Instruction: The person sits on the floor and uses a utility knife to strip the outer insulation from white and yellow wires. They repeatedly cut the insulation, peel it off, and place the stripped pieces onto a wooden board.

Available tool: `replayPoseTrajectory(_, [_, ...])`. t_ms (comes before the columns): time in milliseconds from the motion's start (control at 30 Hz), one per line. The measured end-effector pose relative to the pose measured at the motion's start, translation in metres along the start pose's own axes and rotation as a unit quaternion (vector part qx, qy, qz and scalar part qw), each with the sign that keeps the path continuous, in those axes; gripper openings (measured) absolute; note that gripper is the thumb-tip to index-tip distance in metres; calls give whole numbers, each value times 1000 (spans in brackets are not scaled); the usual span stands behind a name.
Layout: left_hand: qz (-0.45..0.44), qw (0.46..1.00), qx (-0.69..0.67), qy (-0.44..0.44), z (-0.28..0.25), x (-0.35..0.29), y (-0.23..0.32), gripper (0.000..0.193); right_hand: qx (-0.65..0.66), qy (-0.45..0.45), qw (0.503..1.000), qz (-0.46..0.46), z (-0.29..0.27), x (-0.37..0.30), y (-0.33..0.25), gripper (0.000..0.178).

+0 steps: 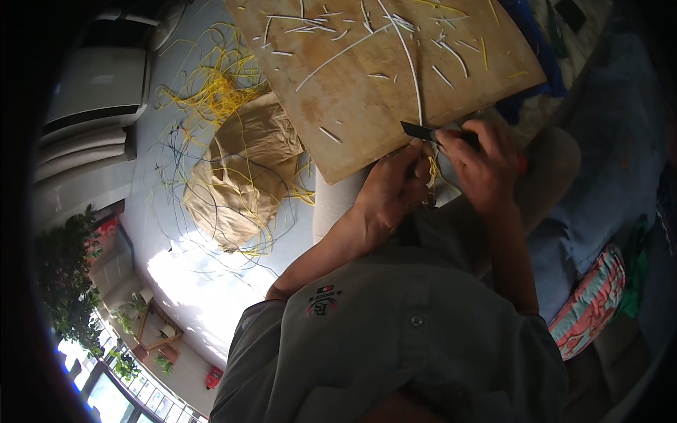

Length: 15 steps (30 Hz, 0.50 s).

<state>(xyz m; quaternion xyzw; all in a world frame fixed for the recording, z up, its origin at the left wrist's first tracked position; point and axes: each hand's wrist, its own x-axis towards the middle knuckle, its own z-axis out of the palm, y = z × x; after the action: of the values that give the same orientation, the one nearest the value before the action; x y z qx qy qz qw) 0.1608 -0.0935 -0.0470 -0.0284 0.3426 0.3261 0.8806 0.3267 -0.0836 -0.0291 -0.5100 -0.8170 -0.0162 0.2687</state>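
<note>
A long white strip (415, 77) runs off the wooden board (367, 106) to its near edge, where the left hand (395, 187) pinches it and the right hand (479, 166), fingers clamped, holds a dark-bladed knife (423, 132) against it.

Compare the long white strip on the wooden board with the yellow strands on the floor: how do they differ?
The long white strip lies single and nearly straight on the wooden board, running down to the hands; the yellow strands sit in a tangled, looping heap on the pale floor beside the brown paper bag. The strip is white and looks wider; the strands are yellow and thinner. Both are long, thin and flexible.
</note>
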Motion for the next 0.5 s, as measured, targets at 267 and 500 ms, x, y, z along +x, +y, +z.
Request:
replayPoseTrajectory(267, [4, 1000, -5, 9, 3, 0, 1, 21, 17, -6, 1000, -11, -2, 3, -1, 22])
replayPoseTrajectory(500, [12, 1000, 0, 5, 2, 0, 0, 21, 11, 1, 1000, 16, 2, 6, -5, 19])
